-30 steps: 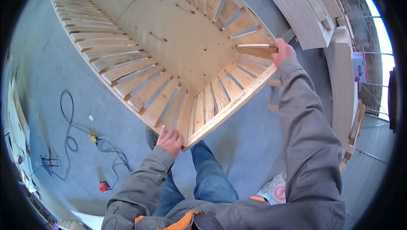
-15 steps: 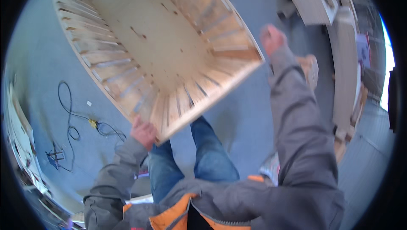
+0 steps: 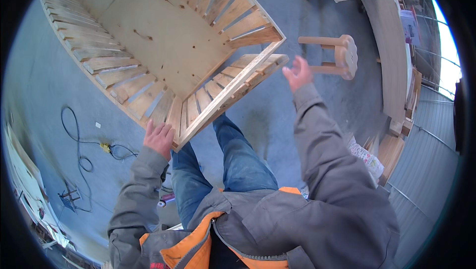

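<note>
A large slatted wooden crate (image 3: 130, 16) with a plywood bottom fills the upper left and middle. Over the rim at its near left corner lie the fingers of my left hand (image 3: 158, 139); the thumb is hidden. A slatted end panel (image 3: 206, 98) closes the near side at a slant, and its right end sticks out past the crate's corner. My right hand (image 3: 298, 74) hovers just off that end, thumb and fingers apart, holding nothing.
A small wooden stool (image 3: 342, 56) lies on its side to the right. Long boards (image 3: 389, 60) line the right edge. On the floor at left are a dark cable (image 3: 78, 142) with a yellow connector (image 3: 105, 147) and a small dark metal frame (image 3: 70, 198).
My right hand has moved down and left, staying close to the panel's right end. That end now stands out from the crate's corner. The stool, earlier mostly behind my forearm, shows.
</note>
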Tool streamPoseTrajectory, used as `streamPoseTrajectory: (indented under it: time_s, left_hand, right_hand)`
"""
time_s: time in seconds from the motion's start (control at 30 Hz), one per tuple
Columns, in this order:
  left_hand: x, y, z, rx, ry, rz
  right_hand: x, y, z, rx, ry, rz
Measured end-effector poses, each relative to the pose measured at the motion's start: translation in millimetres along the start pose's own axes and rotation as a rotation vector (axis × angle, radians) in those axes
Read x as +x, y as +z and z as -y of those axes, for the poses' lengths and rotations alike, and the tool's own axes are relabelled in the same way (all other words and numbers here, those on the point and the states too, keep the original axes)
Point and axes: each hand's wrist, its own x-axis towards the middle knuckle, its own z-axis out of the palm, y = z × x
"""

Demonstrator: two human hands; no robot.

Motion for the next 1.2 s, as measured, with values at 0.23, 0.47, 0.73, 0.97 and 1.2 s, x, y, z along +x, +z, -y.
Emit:
streamPoseTrajectory:
  time_s: [0.23, 0.47, 0.73, 0.97, 1.2]
  left_hand:
    - [-4, -28, -49, -0.08, -0.208, -0.037]
    - [-25, -6, -66, -0.205, -0.347, -0.2]
    - [-4, -8, -85, -0.318, -0.35, -0.151]
    - [12, -6, -88, -0.322, -0.338, -0.169]
    - [6, -11, -91, -0.307, -0.354, -0.214]
  right_hand:
    - [-72, 118, -26, 1.026, 0.991, 0.254]
    - [-47, 121, 37, 1.251, 0.889, 0.236]
    - [-30, 126, 37, 1.264, 0.871, 0.3]
    - [-37, 128, 26, 1.273, 0.871, 0.347]
    - [-47, 127, 1, 1.221, 0.933, 0.266]
